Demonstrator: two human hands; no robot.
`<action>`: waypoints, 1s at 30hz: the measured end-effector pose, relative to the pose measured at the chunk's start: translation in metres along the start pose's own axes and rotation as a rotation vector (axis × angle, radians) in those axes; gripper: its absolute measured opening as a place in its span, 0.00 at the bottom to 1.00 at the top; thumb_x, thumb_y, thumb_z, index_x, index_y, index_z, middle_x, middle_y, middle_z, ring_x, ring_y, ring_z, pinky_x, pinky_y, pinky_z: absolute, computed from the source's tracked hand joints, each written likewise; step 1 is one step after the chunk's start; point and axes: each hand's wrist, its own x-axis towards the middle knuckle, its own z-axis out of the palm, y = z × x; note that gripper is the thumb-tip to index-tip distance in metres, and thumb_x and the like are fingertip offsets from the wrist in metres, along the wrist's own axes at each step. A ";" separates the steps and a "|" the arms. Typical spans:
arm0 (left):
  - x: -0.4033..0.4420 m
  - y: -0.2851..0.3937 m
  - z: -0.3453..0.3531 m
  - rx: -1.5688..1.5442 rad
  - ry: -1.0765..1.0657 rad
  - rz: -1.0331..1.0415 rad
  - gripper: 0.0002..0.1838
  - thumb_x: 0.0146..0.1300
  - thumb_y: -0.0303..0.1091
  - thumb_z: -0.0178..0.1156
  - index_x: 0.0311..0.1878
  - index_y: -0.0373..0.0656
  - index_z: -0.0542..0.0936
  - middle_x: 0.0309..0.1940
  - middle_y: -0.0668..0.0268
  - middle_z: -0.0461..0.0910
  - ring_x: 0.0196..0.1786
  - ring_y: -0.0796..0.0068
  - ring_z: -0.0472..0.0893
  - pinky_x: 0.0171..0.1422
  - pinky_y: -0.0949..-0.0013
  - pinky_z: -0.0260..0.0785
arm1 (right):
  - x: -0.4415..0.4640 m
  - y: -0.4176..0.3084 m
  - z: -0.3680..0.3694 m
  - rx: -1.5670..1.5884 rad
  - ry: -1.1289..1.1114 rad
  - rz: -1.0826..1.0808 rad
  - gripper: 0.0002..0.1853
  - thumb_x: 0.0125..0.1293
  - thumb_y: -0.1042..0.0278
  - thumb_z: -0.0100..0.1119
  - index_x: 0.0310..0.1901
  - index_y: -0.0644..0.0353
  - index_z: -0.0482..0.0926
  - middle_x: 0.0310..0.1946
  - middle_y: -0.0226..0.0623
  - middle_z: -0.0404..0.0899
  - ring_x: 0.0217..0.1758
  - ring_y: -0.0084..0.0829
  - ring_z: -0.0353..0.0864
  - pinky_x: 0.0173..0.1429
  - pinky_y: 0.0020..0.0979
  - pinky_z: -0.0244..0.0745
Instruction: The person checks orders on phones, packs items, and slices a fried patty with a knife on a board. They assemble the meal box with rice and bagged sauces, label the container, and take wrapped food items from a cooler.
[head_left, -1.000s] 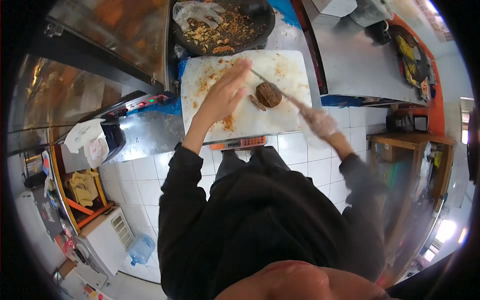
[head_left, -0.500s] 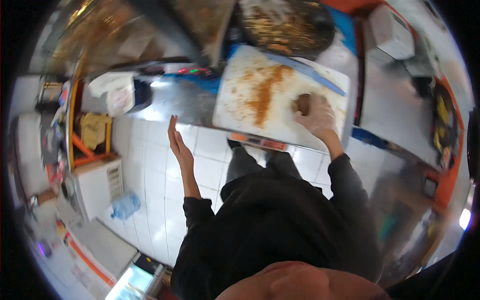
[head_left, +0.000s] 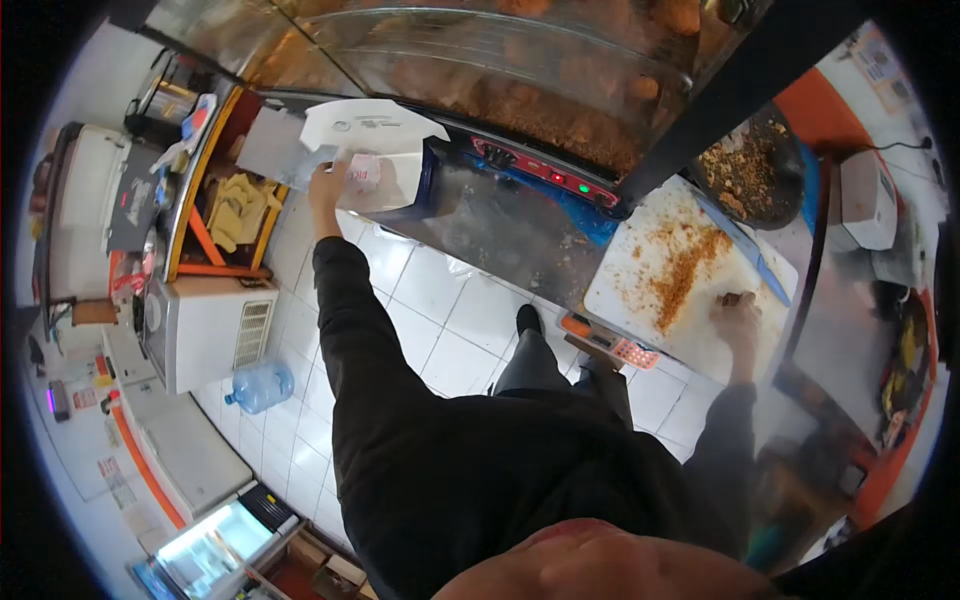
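My left hand (head_left: 325, 192) is at the left side of an open white box (head_left: 400, 165), its fingers bent inward by the edge. What they pinch, if anything, is hard to make out. A small packet with red print (head_left: 363, 172) lies inside the box. My right hand (head_left: 738, 326), a little blurred, is closed around a brown piece of food (head_left: 735, 298) on the white cutting board (head_left: 628, 292). Reddish-brown crumbs (head_left: 682, 272) are spread over the board to its left. A knife with a blue-grey blade (head_left: 745, 248) lies along the board's far right side.
Beyond the board stands a dark round pan (head_left: 755, 165) of chopped food. A glass display case (head_left: 480, 75) with a red control strip (head_left: 540, 172) borders the steel counter (head_left: 490, 215). A blue water bottle (head_left: 262, 387) lies on the tiled floor (head_left: 415, 325), beside a white appliance (head_left: 210, 330).
My left hand has gone from hanging open in the air to the white box. The view has swung left. My right hand is still on the brown food at the board.
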 end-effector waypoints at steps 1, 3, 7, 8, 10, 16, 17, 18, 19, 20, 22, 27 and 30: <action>0.004 -0.002 0.004 0.144 -0.071 0.016 0.27 0.64 0.51 0.53 0.57 0.40 0.75 0.41 0.43 0.81 0.49 0.47 0.81 0.55 0.55 0.70 | 0.002 0.007 0.009 0.011 0.007 -0.028 0.23 0.50 0.54 0.65 0.43 0.59 0.71 0.32 0.45 0.81 0.44 0.46 0.79 0.46 0.41 0.75; 0.002 -0.015 0.027 0.094 -0.102 0.069 0.26 0.65 0.49 0.52 0.57 0.38 0.75 0.40 0.43 0.81 0.49 0.47 0.80 0.55 0.54 0.70 | 0.010 0.032 0.044 0.012 0.009 -0.046 0.22 0.50 0.56 0.66 0.42 0.59 0.70 0.31 0.43 0.81 0.42 0.44 0.80 0.44 0.39 0.76; -0.061 0.021 0.009 -0.109 0.059 0.177 0.25 0.68 0.43 0.48 0.59 0.31 0.72 0.42 0.40 0.80 0.51 0.45 0.79 0.55 0.53 0.70 | 0.014 0.036 0.056 0.411 0.001 -0.003 0.21 0.50 0.59 0.67 0.39 0.59 0.68 0.28 0.42 0.81 0.36 0.42 0.82 0.42 0.39 0.76; -0.090 0.049 -0.009 -0.180 0.006 0.098 0.25 0.69 0.42 0.46 0.60 0.30 0.70 0.44 0.39 0.79 0.51 0.44 0.78 0.56 0.52 0.69 | 0.012 0.035 0.058 0.437 -0.006 -0.007 0.21 0.49 0.59 0.67 0.38 0.59 0.68 0.27 0.41 0.80 0.36 0.42 0.82 0.42 0.39 0.76; -0.132 0.054 -0.019 -0.258 -0.095 0.035 0.25 0.70 0.40 0.44 0.61 0.28 0.68 0.47 0.38 0.77 0.53 0.43 0.76 0.58 0.52 0.67 | 0.016 0.037 0.072 0.561 -0.003 -0.050 0.22 0.49 0.60 0.68 0.39 0.60 0.68 0.28 0.42 0.80 0.36 0.41 0.82 0.42 0.38 0.76; -0.265 0.117 0.002 -0.180 -0.619 0.201 0.23 0.71 0.39 0.41 0.60 0.31 0.69 0.53 0.38 0.74 0.58 0.39 0.72 0.63 0.52 0.63 | -0.003 0.026 0.040 0.600 -0.055 -0.021 0.20 0.42 0.70 0.69 0.40 0.61 0.77 0.38 0.40 0.75 0.42 0.40 0.79 0.47 0.35 0.74; -0.281 0.126 0.023 -0.355 -0.729 0.114 0.23 0.71 0.39 0.41 0.60 0.32 0.70 0.53 0.38 0.74 0.58 0.38 0.72 0.63 0.52 0.63 | -0.006 0.028 0.033 0.706 -0.070 -0.023 0.20 0.42 0.70 0.70 0.40 0.60 0.77 0.38 0.39 0.75 0.42 0.40 0.78 0.47 0.35 0.74; -0.296 0.148 0.030 -0.364 -0.754 0.143 0.23 0.71 0.39 0.41 0.60 0.32 0.70 0.53 0.38 0.74 0.58 0.38 0.72 0.63 0.52 0.63 | -0.003 0.039 0.041 0.569 0.051 -0.199 0.22 0.42 0.68 0.70 0.42 0.60 0.75 0.37 0.40 0.76 0.43 0.41 0.78 0.48 0.36 0.74; -0.310 0.172 0.033 -0.401 -0.890 0.154 0.23 0.71 0.40 0.42 0.61 0.33 0.69 0.53 0.39 0.74 0.58 0.38 0.72 0.63 0.52 0.62 | -0.001 0.048 0.051 0.424 0.165 -0.373 0.25 0.43 0.66 0.71 0.44 0.59 0.73 0.37 0.41 0.77 0.44 0.41 0.78 0.48 0.36 0.74; -0.323 0.193 0.037 -0.430 -1.020 0.165 0.23 0.71 0.40 0.42 0.61 0.34 0.69 0.53 0.39 0.74 0.58 0.38 0.71 0.63 0.52 0.62 | -0.003 0.036 0.043 0.350 0.129 -0.199 0.27 0.43 0.64 0.71 0.47 0.59 0.72 0.36 0.42 0.78 0.45 0.43 0.78 0.49 0.38 0.74; -0.349 0.222 0.047 -0.378 -0.927 0.299 0.24 0.71 0.40 0.42 0.62 0.34 0.69 0.53 0.40 0.74 0.58 0.38 0.72 0.62 0.52 0.63 | -0.015 -0.006 0.017 0.296 0.112 -0.011 0.29 0.44 0.61 0.71 0.49 0.58 0.70 0.36 0.44 0.78 0.45 0.44 0.78 0.49 0.39 0.74; -0.371 0.262 0.063 -0.441 -0.877 0.464 0.25 0.71 0.41 0.42 0.64 0.36 0.66 0.53 0.42 0.75 0.57 0.42 0.74 0.61 0.54 0.64 | -0.009 -0.002 0.043 0.234 0.308 -0.147 0.26 0.50 0.57 0.67 0.49 0.56 0.70 0.40 0.47 0.80 0.46 0.45 0.80 0.46 0.40 0.76; -0.368 0.272 0.076 -0.434 -0.838 0.450 0.23 0.70 0.40 0.41 0.63 0.37 0.68 0.52 0.41 0.75 0.56 0.41 0.74 0.60 0.52 0.65 | 0.001 0.040 0.044 0.814 -0.029 -0.079 0.22 0.56 0.63 0.62 0.51 0.58 0.70 0.40 0.40 0.80 0.43 0.33 0.81 0.43 0.32 0.77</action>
